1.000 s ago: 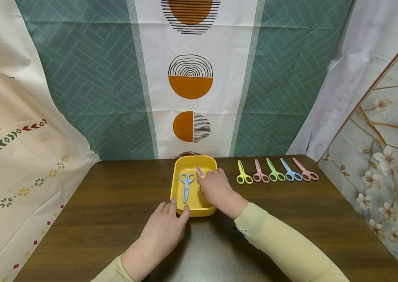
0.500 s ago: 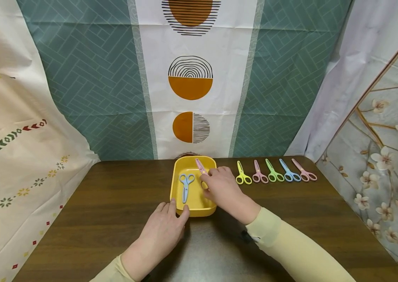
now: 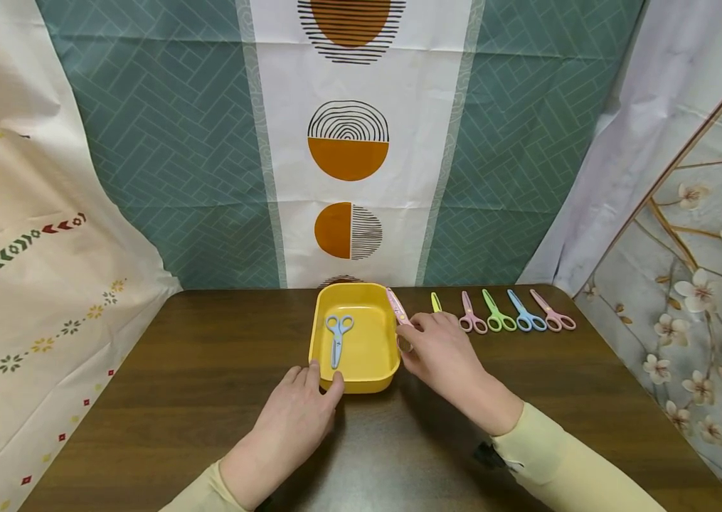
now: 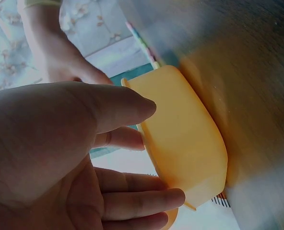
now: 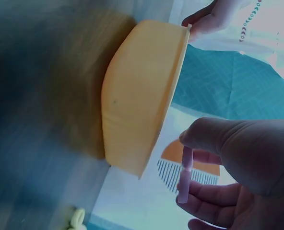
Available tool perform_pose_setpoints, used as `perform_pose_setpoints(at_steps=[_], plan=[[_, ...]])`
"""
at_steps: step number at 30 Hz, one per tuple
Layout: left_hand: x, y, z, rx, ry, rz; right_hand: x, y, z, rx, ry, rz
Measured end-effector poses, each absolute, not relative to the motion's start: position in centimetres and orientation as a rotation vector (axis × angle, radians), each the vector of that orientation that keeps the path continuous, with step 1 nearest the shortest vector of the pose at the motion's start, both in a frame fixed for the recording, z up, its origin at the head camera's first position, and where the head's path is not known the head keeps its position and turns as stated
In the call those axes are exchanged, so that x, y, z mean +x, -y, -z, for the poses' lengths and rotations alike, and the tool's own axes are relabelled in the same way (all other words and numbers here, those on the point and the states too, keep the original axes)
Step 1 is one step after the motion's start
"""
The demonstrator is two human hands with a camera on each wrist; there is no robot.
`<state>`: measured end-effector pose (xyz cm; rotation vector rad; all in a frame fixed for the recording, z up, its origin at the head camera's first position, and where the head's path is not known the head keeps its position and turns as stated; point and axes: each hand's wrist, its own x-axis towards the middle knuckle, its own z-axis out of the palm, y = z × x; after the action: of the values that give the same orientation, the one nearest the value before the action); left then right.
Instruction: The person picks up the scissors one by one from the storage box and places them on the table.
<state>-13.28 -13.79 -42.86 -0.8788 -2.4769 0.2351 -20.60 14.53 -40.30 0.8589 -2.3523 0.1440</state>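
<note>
My left hand [image 3: 296, 409] rests at the near left corner of a yellow plastic bin [image 3: 357, 386], fingers fairly straight; the left wrist view shows its thumb and fingers by the bin's wall [image 4: 185, 134]. Inside the bin lies one pair of blue scissors [image 3: 338, 348], handles toward the back. Just over the bin's right rim, my right hand [image 3: 440, 352] pinches pink scissors [image 3: 397, 306] by the handles, blades pointing away. Edge-on, these pink scissors [image 5: 185, 175] show between thumb and fingers in the right wrist view.
Right of the bin, a row lies on the dark wooden table [image 3: 226, 341]: yellow scissors [image 3: 436, 301], partly behind my right hand, pink scissors [image 3: 468, 307], green scissors [image 3: 491, 304], blue scissors [image 3: 519, 306] and more pink scissors [image 3: 543, 304]. Patterned cloths hang behind and at both sides.
My right hand has lifted the pink scissors from inside the bin and carried them right, past its right rim. The left hand has stayed at the bin's corner.
</note>
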Motion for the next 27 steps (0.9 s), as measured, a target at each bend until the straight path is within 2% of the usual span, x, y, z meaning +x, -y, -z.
perform_pose_setpoints(at_steps=[16,27], plan=[[-13.2,13.7,42.7,-0.879,2.506,-0.245,-17.2,-19.9,41.8,0.794,2.411,-0.125],[-13.1,13.6,42.6,-0.877,2.491,-0.226,-16.2,-22.6,44.0,0.811,2.425,-0.087]])
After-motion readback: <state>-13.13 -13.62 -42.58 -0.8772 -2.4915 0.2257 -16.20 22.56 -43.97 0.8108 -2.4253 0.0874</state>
